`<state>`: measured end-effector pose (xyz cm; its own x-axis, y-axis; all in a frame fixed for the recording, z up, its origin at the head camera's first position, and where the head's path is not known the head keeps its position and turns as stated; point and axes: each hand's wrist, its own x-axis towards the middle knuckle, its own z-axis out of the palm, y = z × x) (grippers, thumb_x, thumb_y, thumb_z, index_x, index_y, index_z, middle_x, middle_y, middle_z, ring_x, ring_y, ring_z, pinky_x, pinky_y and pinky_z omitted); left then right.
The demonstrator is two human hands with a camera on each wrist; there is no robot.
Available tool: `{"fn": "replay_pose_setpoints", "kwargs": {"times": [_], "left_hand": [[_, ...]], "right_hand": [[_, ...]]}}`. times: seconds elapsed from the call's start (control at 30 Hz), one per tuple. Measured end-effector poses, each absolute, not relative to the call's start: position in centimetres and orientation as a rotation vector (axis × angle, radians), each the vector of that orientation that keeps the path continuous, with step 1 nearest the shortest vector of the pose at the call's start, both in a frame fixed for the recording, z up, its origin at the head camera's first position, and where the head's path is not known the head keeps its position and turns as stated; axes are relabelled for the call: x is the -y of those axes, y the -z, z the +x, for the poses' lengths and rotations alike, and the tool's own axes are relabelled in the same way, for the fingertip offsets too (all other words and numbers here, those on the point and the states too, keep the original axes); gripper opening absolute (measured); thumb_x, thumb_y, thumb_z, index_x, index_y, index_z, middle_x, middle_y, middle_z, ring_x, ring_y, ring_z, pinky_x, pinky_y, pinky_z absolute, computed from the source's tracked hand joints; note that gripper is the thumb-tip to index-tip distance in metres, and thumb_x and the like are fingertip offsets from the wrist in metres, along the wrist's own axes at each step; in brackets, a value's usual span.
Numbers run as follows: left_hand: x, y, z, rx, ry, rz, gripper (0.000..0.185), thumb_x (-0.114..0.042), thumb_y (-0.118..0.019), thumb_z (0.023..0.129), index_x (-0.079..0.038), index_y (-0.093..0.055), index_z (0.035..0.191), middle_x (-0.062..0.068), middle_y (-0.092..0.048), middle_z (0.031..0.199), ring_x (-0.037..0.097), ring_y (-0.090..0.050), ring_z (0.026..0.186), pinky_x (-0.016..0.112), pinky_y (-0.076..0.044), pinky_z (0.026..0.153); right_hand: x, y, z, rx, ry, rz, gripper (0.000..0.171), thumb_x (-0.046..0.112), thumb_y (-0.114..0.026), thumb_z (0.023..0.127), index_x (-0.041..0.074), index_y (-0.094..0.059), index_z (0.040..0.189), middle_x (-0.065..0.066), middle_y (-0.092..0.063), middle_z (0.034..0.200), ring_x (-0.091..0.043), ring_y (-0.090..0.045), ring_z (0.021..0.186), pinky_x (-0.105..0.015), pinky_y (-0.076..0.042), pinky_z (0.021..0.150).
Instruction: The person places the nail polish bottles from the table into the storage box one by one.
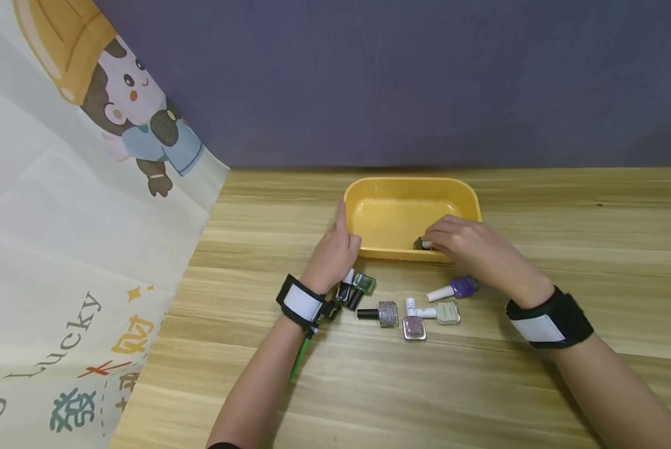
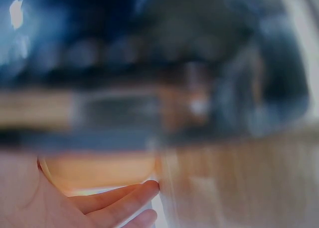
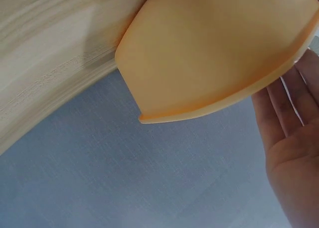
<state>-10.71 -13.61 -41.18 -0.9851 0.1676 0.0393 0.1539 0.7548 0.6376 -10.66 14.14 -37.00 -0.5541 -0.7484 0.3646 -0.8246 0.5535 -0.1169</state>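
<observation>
A yellow plastic tub (image 1: 414, 182) stands on the table, its front left corner held by my left hand (image 1: 332, 252), the index finger straight along the outer left wall. In the left wrist view, fingers (image 2: 124, 200) lie against the tub. Over the front wall reaches my right hand (image 1: 467, 243), its fingertips pinching a small dark nail polish bottle (image 1: 418, 244) low inside the tub. Nearest my right hand lies a purple nail polish bottle (image 1: 463, 287). Beside my left wrist lie a green nail polish bottle (image 1: 365, 284) and a dark one with a white cap (image 1: 345, 288).
In front of the tub lie a glittery grey nail polish bottle (image 1: 388, 314), a pink one (image 1: 414, 328) and a pale green one (image 1: 448, 312). A dark blue-grey panel (image 1: 391, 87) rises behind the table (image 1: 605, 262). At left hangs a printed white cloth (image 1: 43, 237).
</observation>
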Motion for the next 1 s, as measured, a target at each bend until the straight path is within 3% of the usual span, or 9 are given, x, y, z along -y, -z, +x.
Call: {"fn": "replay_pose_setpoints", "kwargs": {"times": [0.17,0.37,0.73,0.87,1.0], "left_hand": [[13.60,41.23,-10.81,-2.928,-1.063,0.276,0.076,-0.019,-0.040,0.101,-0.010,0.008,0.159,0.013,-0.058,0.093,0.017,-0.044,0.052,0.031,-0.042,0.051],[13.61,41.24,-10.81,-2.926,-1.054,0.273,0.076,-0.019,-0.039,0.101,-0.009,0.008,0.159,0.012,-0.057,0.089,0.017,-0.043,0.052,0.030,-0.042,0.050],[13.59,41.31,-10.81,-2.919,-1.060,0.264,0.076,-0.019,-0.039,0.100,-0.010,0.009,0.159,0.014,-0.058,0.096,0.017,-0.043,0.051,0.031,-0.043,0.049],[13.61,41.33,-10.82,-2.916,-1.061,0.264,0.077,-0.019,-0.039,0.100,-0.011,0.010,0.159,0.017,-0.059,0.106,0.016,-0.043,0.051,0.031,-0.043,0.049],[13.60,41.27,-10.81,-2.914,-1.062,0.264,0.077,-0.020,-0.039,0.100,-0.011,0.009,0.159,0.014,-0.058,0.098,0.016,-0.041,0.050,0.031,-0.042,0.049]], "right_hand": [[-14.15,37.06,-10.77,2.527,-0.413,1.306,0.019,0.000,-0.076,0.081,0.005,-0.075,0.100,-0.007,-0.073,0.100,-0.022,-0.067,0.096,-0.038,-0.058,0.078],[-14.25,37.17,-10.90,2.547,-0.418,1.293,0.018,0.003,-0.076,0.082,0.007,-0.075,0.100,-0.005,-0.073,0.100,-0.021,-0.067,0.096,-0.037,-0.057,0.079],[-14.25,37.12,-10.86,2.539,-0.396,1.312,0.019,0.002,-0.074,0.083,0.005,-0.074,0.102,-0.007,-0.072,0.102,-0.023,-0.067,0.097,-0.038,-0.058,0.077],[-14.20,37.11,-10.81,2.530,-0.405,1.318,0.019,0.004,-0.075,0.083,0.006,-0.075,0.102,-0.008,-0.072,0.104,-0.023,-0.066,0.098,-0.039,-0.058,0.078],[-14.18,37.03,-10.74,2.536,-0.454,1.317,0.018,0.008,-0.075,0.084,0.006,-0.076,0.103,-0.007,-0.071,0.104,-0.023,-0.066,0.098,-0.042,-0.057,0.083]]}}
